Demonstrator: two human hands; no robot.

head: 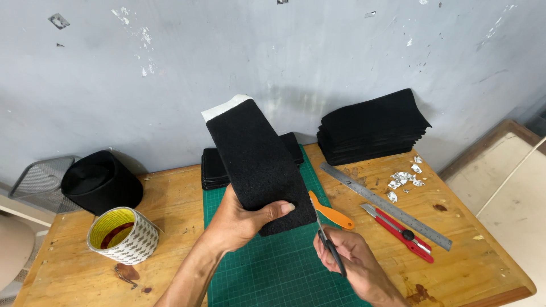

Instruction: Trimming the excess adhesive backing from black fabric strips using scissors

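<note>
Fingers of my right hand [355,258], low and right of centre, are closed through the scissors [329,239], blades pointing up at the pad's bottom edge. Left hand [242,222] pinches the black foam pad [259,165], rough, oblong, long axis tilting toward upper left. Beneath lies a green mat [273,267]; beyond, a steel ruler [387,206].

Scuffed grey wall [170,68] behind a worn wooden table [466,250].

Left hand [239,219] hides the black foam strip's [259,162] lower left edge; both forearms run off the bottom edge
</note>
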